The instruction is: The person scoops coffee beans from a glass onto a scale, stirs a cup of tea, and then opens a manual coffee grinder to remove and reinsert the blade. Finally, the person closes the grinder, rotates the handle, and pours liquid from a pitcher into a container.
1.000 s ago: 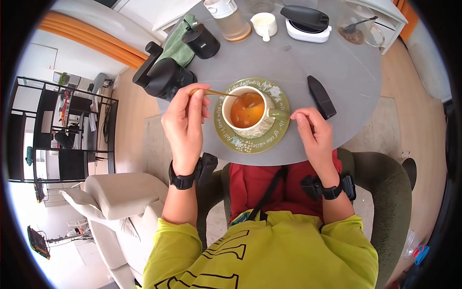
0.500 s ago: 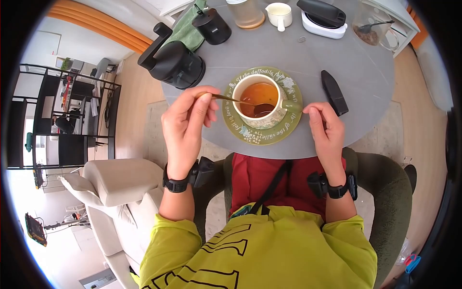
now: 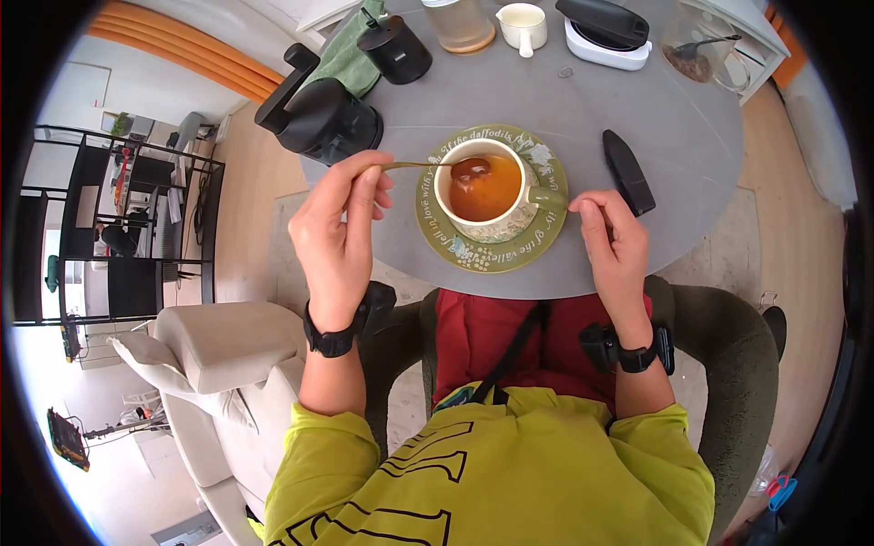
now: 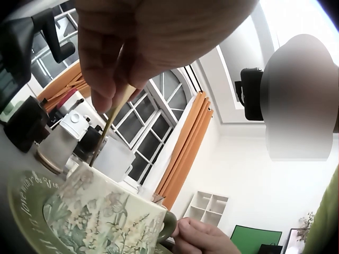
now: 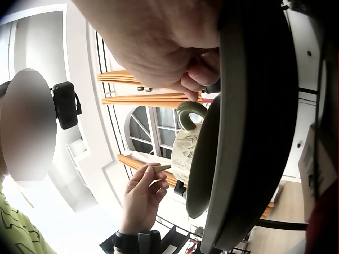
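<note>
A floral cup (image 3: pixel 499 229) of amber liquid (image 3: pixel 492 198) stands upright on a green saucer (image 3: pixel 439 238) with white lettering. My left hand (image 3: pixel 339 232), left of the cup, pinches the handle end of a gold spoon (image 3: pixel 407 165) between thumb and fingers. The spoon crosses the rim, its bowl in the liquid near the far side. On the other side, the curled thumb and forefinger of my right hand (image 3: pixel 615 241) pinch the outer end of the cup's green handle (image 3: pixel 548 199). The left wrist view shows those fingertips right at the handle (image 4: pixel 168 226).
A black kettle (image 3: pixel 330 123) stands left of the saucer, with a black canister (image 3: pixel 398 53) and green cloth (image 3: pixel 353 68) behind. A black elongated object (image 3: pixel 628 173) lies right. Farther back are a small white jug (image 3: pixel 522 27), a white-and-black device (image 3: pixel 608 45) and a glass jug (image 3: pixel 687 64).
The spoon's bowl has swept through the liquid, from the near right side half a second ago to the far side now. My right hand stays at the handle; the whole view has shifted slightly.
</note>
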The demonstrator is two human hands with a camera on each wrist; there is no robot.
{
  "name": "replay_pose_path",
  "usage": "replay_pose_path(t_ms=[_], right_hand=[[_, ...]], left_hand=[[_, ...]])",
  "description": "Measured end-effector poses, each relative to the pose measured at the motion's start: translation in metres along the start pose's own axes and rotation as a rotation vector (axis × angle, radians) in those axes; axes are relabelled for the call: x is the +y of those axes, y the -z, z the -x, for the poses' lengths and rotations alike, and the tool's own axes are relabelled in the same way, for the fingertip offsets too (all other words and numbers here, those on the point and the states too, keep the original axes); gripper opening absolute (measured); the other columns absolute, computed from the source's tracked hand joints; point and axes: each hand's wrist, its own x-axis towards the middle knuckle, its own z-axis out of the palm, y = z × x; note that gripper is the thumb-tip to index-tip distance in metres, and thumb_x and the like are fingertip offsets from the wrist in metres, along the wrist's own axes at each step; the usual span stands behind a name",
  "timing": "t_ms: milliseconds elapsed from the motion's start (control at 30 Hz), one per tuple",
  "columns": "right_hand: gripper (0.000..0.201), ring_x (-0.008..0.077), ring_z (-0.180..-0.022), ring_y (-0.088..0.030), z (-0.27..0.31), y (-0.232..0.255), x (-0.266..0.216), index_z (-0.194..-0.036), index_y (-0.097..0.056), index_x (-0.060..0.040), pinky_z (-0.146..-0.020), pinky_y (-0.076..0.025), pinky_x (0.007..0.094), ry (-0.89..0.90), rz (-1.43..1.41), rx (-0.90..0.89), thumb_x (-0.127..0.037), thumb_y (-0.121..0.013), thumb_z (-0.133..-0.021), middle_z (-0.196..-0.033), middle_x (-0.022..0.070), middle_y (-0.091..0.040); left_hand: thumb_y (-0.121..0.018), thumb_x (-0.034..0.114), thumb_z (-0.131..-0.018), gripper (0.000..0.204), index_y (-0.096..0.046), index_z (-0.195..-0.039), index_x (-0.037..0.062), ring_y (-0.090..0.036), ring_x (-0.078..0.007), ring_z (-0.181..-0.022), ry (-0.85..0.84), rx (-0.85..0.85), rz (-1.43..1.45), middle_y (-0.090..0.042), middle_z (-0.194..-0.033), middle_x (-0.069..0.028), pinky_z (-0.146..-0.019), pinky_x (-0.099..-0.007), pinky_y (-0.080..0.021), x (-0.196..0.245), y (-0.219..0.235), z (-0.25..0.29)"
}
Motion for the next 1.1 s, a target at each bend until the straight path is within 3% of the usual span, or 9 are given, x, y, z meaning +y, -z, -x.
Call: replay_pose_path(t_ms=[300, 533, 867, 1100], right_hand=[[0.010, 0.0067, -0.058, -0.045, 0.000, 0.000, 0.000, -0.090, -0.059, -0.0009, -0.053, -0.035, 0.0223, 0.008, 0.009, -0.003, -0.010, -0.056, -0.093, -0.074, 0.0021, -0.060], [0.010, 0.0064, -0.058, -0.044, 0.000, 0.000, 0.000, -0.090, -0.059, -0.0013, -0.053, -0.035, 0.0222, 0.012, 0.016, -0.003, -0.010, -0.056, -0.094, -0.074, 0.0018, -0.060], [0.010, 0.0069, -0.060, -0.047, 0.000, -0.001, 0.002, -0.091, -0.059, -0.0010, -0.055, -0.037, 0.0220, -0.011, 0.004, -0.003, -0.010, -0.056, -0.094, -0.075, 0.0025, -0.061], [0.009, 0.0073, -0.060, -0.047, 0.000, -0.001, 0.002, -0.091, -0.059, -0.0006, -0.055, -0.037, 0.0222, 0.007, 0.001, -0.001, -0.008, -0.056, -0.093, -0.075, 0.0030, -0.061]], left_hand=[[-0.053, -0.001, -0.092, 0.014, -0.065, -0.099, -0.0020, -0.060, -0.0094, -0.065, 0.127, -0.068, 0.119, -0.064, -0.077, -0.0060, -0.057, -0.0216, -0.047, 0.009, 0.011, 0.015], [-0.053, -0.001, -0.093, 0.014, -0.065, -0.100, -0.0036, -0.061, -0.0094, -0.067, 0.086, -0.065, 0.269, -0.065, -0.079, -0.0068, -0.059, -0.0217, -0.048, 0.007, -0.012, 0.011], [-0.054, -0.001, -0.092, 0.014, -0.066, -0.100, -0.0004, -0.061, -0.0093, -0.066, -0.007, 0.035, 0.002, -0.065, -0.078, -0.0064, -0.059, -0.0221, -0.049, -0.003, -0.006, 0.007], [-0.053, -0.001, -0.092, 0.014, -0.065, -0.099, -0.0011, -0.060, -0.0096, -0.065, 0.085, -0.021, 0.038, -0.065, -0.077, -0.0063, -0.058, -0.0216, -0.048, 0.004, 0.013, 0.020]])
